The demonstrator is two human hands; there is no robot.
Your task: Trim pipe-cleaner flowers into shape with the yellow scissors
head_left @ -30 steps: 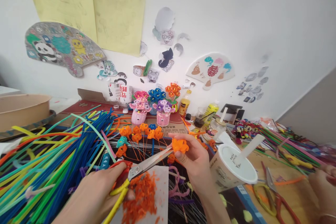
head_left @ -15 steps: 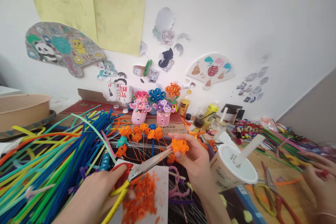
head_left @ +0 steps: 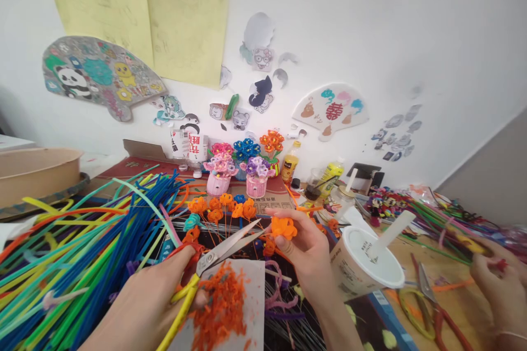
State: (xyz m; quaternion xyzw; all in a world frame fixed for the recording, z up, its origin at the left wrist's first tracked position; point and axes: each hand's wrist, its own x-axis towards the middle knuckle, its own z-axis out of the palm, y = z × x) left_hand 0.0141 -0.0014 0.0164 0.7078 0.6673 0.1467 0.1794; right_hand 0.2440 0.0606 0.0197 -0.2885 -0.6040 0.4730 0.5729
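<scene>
In my left hand [head_left: 154,296] is a pair of scissors [head_left: 209,258] with red and yellow handles. Its blades are parted, and their tips point at the flower a short way off. My right hand [head_left: 307,247] pinches a fuzzy orange pipe-cleaner flower [head_left: 283,227] between thumb and fingers, its petals facing up. Below both hands, a heap of orange fuzz clippings [head_left: 218,304] covers a white sheet of paper [head_left: 253,290]. Behind the hands stand several orange pipe-cleaner flowers [head_left: 214,209] on thin wire stems.
Bundled pipe cleaners [head_left: 102,252] spread across the left side. A lidded cup [head_left: 362,263] with a wide straw stands close to my right forearm. Another pair of scissors [head_left: 430,301] lies at right, near another person's hands [head_left: 500,279]. Small potted pipe-cleaner flowers [head_left: 255,175] and bottles line the wall.
The scissors have drawn back left from the flower, and their blades have parted wider. My right hand stays nearly in place with the flower. The other person's hands have shifted slightly.
</scene>
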